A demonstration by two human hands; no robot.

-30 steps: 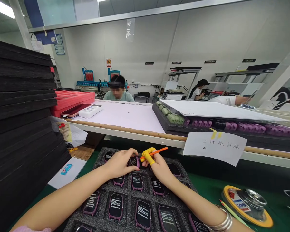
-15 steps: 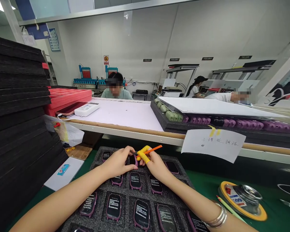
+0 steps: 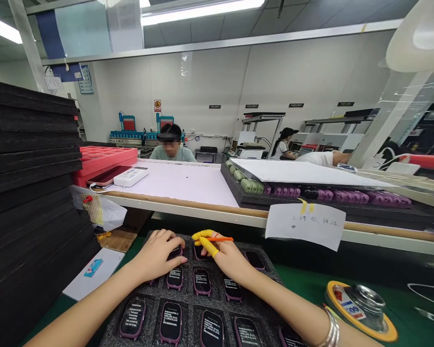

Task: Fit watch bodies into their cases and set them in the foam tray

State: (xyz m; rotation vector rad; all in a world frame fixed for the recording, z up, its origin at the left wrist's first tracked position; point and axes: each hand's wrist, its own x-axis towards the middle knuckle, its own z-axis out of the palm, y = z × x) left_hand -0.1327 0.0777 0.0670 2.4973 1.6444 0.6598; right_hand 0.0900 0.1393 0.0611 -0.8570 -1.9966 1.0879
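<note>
A black foam tray [image 3: 188, 308] holds rows of purple-framed smartwatches, most with white text on their screens, such as the watch [image 3: 202, 281]. At the back row, my left hand [image 3: 160, 253] has thumb and fingers bent around a smartwatch [image 3: 176, 251] that sits in its slot, partly covered by the fingers. My right hand [image 3: 222, 250], with yellow finger cots on thumb and forefinger, grips a thin orange stick [image 3: 222, 239]. Below those covered fingertips, a dark-screened smartwatch [image 3: 200, 252] lies in the adjacent slot.
Black foam sheets [image 3: 25, 202] are stacked high at left. A raised shelf [image 3: 173, 185] crosses ahead, bearing a red tray [image 3: 106, 159], a white box [image 3: 130, 177] and a foam tray of green and purple parts [image 3: 251, 186]. A dispenser bottle [image 3: 365, 308] stands right; co-workers sit beyond.
My left hand has moved left, off the watch both hands were handling, onto a neighbouring one. That watch now lies in its slot under my right fingers. The view has tilted up.
</note>
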